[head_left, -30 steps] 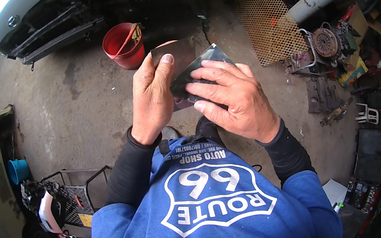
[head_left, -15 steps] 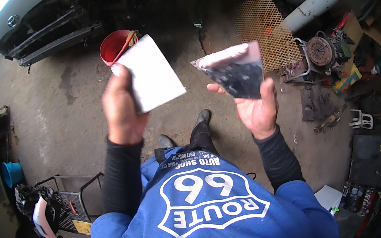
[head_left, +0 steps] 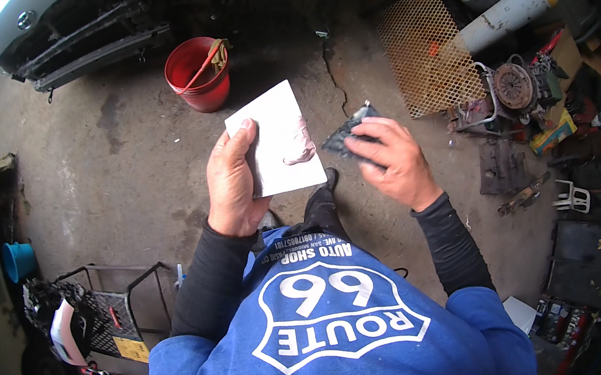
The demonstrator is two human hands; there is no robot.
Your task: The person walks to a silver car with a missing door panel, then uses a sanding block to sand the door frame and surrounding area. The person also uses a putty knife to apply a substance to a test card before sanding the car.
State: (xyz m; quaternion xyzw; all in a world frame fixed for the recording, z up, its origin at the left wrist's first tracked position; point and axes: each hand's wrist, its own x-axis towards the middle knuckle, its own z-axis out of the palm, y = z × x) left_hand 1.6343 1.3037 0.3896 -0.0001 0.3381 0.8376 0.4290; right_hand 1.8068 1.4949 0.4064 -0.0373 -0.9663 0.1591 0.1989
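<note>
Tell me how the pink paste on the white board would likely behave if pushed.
The paste is probably soft, given its rounded folds. It would likely smear rather than roll, as it lies spread along the board. It seems too thick to run: the lump looks raised.

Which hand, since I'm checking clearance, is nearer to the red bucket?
Left. The left hand is below the red bucket in the picture, nearly in line; the right hand is farther off, below and to its right.
</note>
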